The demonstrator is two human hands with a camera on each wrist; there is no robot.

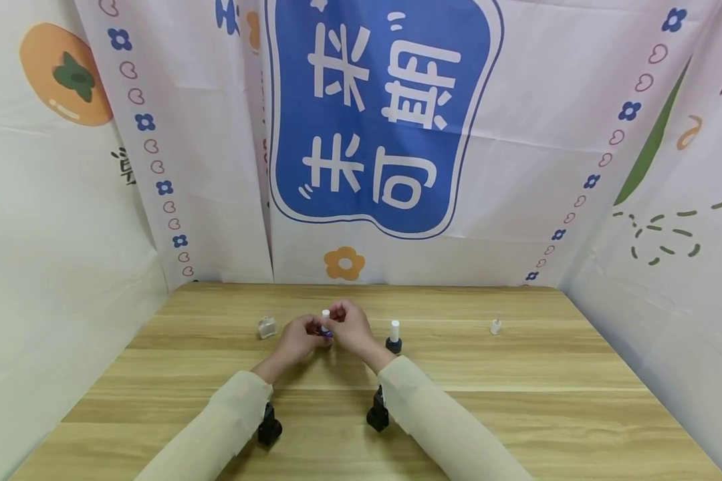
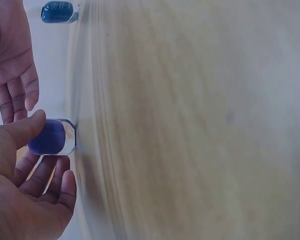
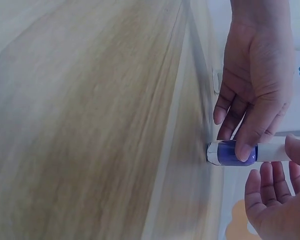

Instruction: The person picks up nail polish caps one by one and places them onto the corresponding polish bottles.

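Observation:
A purple nail polish bottle with a long white cap stands at the back middle of the table, its base at the tabletop. My left hand grips the purple body between thumb and fingers, as the left wrist view shows on the bottle's side. The white cap is pinched by my right hand, its thumb laid along it. From the head view, fingers hide most of the bottle. Just right of my right hand is a dark teal nail polish bottle, upright with a white cap.
Left of my hands sits a small squarish bottle, pale and without a cap. Far to the right, a white cap stands with its thin brush pointing up. The wooden table meets printed cloth at its back edge.

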